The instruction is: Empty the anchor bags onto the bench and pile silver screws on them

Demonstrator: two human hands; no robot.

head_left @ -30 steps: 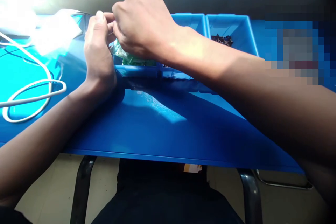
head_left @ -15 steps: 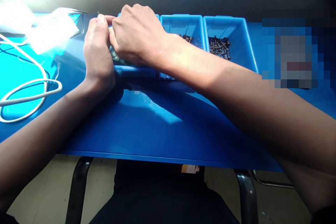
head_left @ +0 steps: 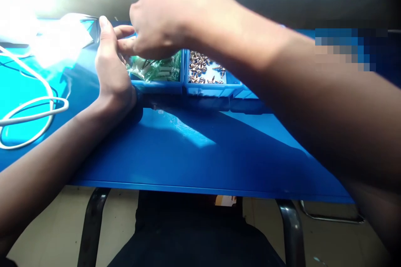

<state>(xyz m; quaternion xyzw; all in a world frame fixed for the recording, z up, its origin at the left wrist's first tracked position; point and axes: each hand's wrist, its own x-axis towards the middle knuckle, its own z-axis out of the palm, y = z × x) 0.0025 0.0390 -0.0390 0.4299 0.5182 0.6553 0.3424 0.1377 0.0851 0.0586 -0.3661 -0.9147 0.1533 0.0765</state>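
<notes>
My left hand [head_left: 111, 69] rests with its wrist on the blue table [head_left: 200, 154], just left of a blue bin [head_left: 156, 86], fingers raised. My right hand [head_left: 159, 25] reaches across from the right and hovers over that bin. Its fingertips meet my left fingers at the bin's left rim. Whatever sits between the fingers is too small to see. The bin holds clear, green-tinted plastic bags [head_left: 155, 69]. The neighbouring bin [head_left: 213, 89] holds several small metallic screws [head_left: 203, 69]. My right forearm hides the bins further right.
A white cable [head_left: 34, 108] loops on the table at the left. A bright white sheet [head_left: 59, 37] lies at the back left. The table's front edge [head_left: 200, 190] runs above black metal legs [head_left: 90, 225] and my lap.
My right hand has lifted and its forearm now covers the right-hand bins. The view has shifted, so the bag bin and the metallic-screw bin now show. My left hand has stayed put, fingers spread a little.
</notes>
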